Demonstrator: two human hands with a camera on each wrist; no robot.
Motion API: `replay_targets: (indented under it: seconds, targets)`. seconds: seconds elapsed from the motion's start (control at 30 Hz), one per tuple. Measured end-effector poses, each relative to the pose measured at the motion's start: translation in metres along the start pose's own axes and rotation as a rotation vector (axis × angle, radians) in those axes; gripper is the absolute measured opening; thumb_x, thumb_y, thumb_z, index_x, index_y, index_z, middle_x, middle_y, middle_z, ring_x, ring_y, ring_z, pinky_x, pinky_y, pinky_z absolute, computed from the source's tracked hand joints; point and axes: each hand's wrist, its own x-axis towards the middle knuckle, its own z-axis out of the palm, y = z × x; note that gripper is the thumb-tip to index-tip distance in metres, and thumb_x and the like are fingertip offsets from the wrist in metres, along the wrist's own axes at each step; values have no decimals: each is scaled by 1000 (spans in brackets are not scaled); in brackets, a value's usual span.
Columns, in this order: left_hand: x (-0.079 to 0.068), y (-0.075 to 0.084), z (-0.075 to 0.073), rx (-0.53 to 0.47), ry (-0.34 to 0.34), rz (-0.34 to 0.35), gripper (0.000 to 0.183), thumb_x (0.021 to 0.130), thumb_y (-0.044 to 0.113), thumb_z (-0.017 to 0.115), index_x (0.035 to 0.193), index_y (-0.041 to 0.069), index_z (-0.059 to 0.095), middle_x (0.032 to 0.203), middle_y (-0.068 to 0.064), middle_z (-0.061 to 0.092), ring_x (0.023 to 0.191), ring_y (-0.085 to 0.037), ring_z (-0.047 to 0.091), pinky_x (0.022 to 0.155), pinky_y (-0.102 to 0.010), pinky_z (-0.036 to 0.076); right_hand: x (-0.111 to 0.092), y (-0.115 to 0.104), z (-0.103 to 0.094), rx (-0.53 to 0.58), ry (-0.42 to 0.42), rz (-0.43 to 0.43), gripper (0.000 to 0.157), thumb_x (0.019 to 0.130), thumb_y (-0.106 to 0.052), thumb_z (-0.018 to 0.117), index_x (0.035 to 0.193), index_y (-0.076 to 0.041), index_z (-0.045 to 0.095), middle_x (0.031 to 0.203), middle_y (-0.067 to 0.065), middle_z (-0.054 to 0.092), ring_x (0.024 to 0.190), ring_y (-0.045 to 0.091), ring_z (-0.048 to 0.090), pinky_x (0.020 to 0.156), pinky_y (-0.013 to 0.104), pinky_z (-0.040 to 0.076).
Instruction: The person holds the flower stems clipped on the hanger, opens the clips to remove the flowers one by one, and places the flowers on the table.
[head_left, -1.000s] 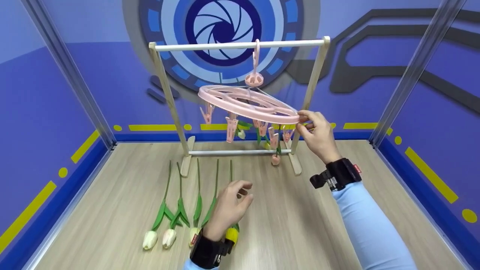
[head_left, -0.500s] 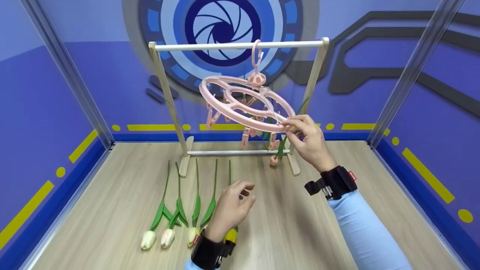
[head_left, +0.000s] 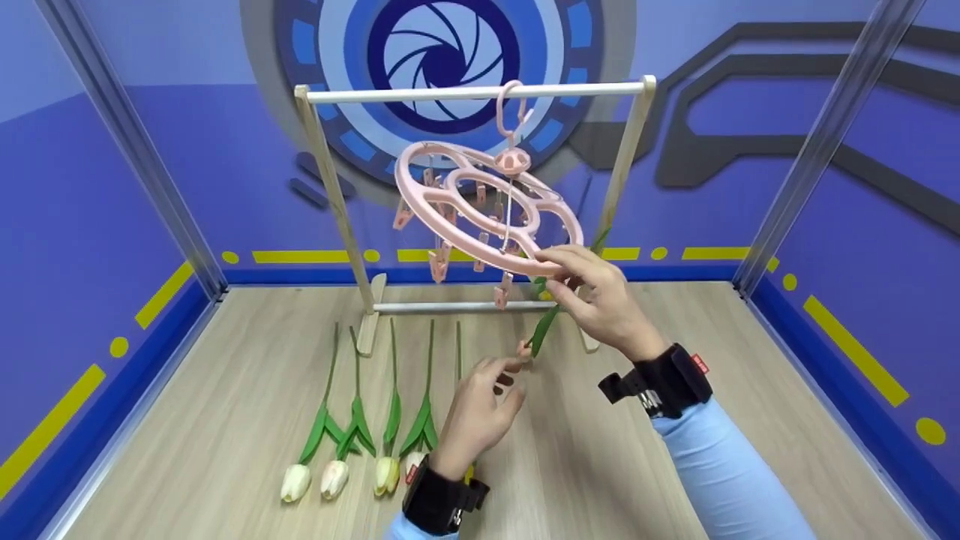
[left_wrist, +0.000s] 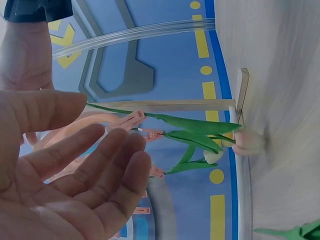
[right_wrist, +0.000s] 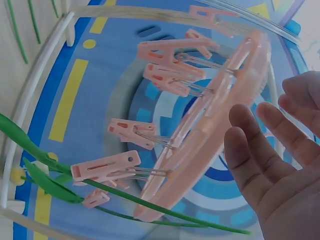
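Note:
A round pink clip hanger hangs tilted by its hook, several clips dangling below. My right hand touches its near right rim in the head view; in the right wrist view its extended fingers lie beside the ring without wrapping it. A peach tulip hangs head down, its stem held by a pink clip. Just below and left of it hovers my left hand, fingers loosely bent and nothing held. Another white tulip hangs behind, clipped too.
A wooden rack with a white top bar carries the hanger. On the table lie several tulips in a row, including a white tulip and a yellow tulip; the left wrist partly covers others. Blue patterned walls surround the table.
The right hand has moved left and down with the rim, and the hanger has turned and tilted. The peach tulip has swung toward the left hand, which has shifted slightly right.

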Motion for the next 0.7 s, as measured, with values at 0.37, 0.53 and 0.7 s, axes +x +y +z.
replay_targets:
  seconds: [0.37, 0.53, 0.7]
  targets:
    - [2, 1, 3, -59, 14, -30, 30, 94, 1, 69, 124, -1, 68, 117, -14, 68, 100, -30, 67, 88, -44, 57, -13, 33, -20, -204, 106, 414, 2, 91, -1, 73, 91, 0, 72, 87, 12, 68, 72, 17, 62, 67, 20, 45]
    - [1, 1, 3, -51, 3, -33, 27, 96, 3, 68, 123, -1, 67, 119, -15, 67, 102, -30, 67, 89, -44, 56, -3, 45, -17, -187, 90, 405, 36, 90, 3, 73, 126, 5, 66, 120, 22, 62, 94, 33, 71, 79, 26, 55]
    - [1, 0, 3, -25, 8, -26, 26, 97, 5, 68, 123, 0, 68, 119, -14, 68, 101, -28, 67, 89, -41, 56, 5, 52, -10, -183, 51, 384, 43, 88, 9, 70, 131, 4, 66, 121, 23, 64, 93, 32, 70, 76, 26, 54]
